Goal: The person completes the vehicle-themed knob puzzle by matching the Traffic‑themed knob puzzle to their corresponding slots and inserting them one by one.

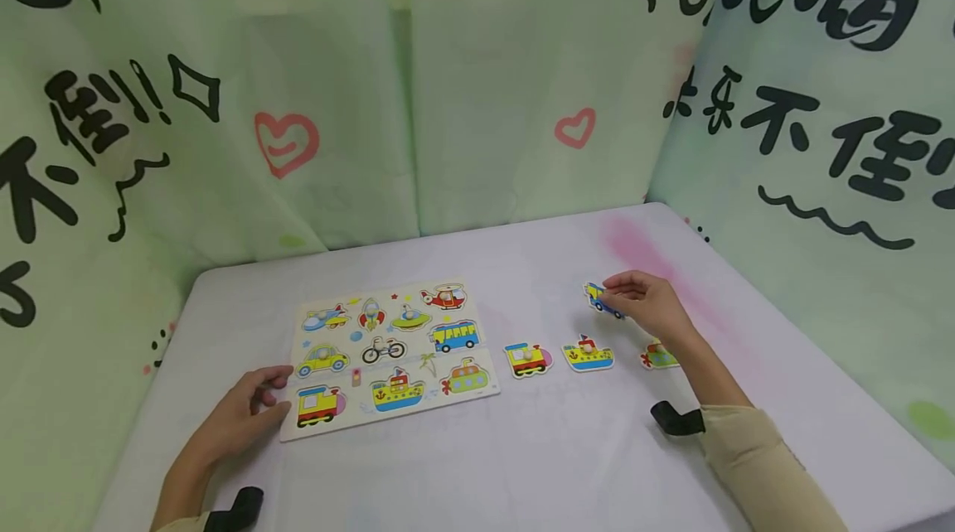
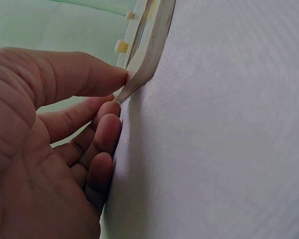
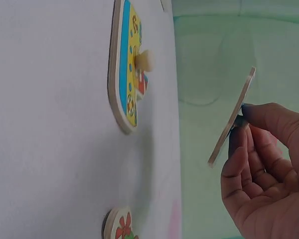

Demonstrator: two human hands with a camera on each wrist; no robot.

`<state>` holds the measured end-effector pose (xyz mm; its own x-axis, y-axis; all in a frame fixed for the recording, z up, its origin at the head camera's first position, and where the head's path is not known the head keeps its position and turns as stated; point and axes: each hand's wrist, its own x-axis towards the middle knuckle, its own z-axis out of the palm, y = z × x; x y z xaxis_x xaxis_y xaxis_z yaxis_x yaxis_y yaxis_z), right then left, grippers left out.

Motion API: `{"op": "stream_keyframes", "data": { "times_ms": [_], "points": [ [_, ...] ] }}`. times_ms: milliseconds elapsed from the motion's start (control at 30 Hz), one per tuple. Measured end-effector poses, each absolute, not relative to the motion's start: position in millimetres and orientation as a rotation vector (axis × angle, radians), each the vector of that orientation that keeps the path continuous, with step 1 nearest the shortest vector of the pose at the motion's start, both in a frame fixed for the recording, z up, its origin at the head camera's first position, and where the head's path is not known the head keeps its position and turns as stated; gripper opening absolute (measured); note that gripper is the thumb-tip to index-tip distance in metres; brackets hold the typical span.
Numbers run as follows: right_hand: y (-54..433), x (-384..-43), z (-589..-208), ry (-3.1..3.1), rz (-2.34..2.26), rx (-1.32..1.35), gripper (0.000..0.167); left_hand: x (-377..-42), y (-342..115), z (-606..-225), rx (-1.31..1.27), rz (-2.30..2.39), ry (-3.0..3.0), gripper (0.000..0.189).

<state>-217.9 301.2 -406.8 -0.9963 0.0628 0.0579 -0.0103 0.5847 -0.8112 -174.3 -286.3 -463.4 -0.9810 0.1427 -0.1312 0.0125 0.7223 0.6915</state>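
Head view: a blue-and-yellow bus piece is up in the air over the far right part of the tabletop, pinched by the right hand. Right wrist view agrees: the piece is seen nearly edge-on, tilted, clear of the cloth, thumb and fingers drawn in close on one face. Just nearer than the held piece, three loose pieces lie in a rough row: a train piece, a ship piece, and a submarine piece, this last partly covered by the right hand and wrist. The ship piece carries a pale wooden peg, standing out from its face. Left of the row, well apart from the bus piece, lies the puzzle board, showing ten vehicle pictures, among them a bus, train, ship and submarine. Left hand holds the board at its near left corner, thumb and fingertips narrow together there; pale knobs project from the board in the left wrist view. Tabletop is covered in white cloth with a pink patch toward the far right. Behind and at both sides: green curtains, dark lettering, two red hearts.
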Motion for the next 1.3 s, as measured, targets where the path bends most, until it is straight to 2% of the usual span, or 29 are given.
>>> {"op": "stream_keyframes", "data": {
  "times_ms": [700, 1300],
  "points": [
    [257, -225, -399, -2.617, 1.586, -0.017, 0.041, -173, -287, -463, 0.151, 1.119, 2.751, 0.056],
    [202, -238, -399, -2.626, 1.691, 0.166, 0.031, -173, -288, -461, 0.181, 1.127, 2.755, 0.055]
  ]
}}
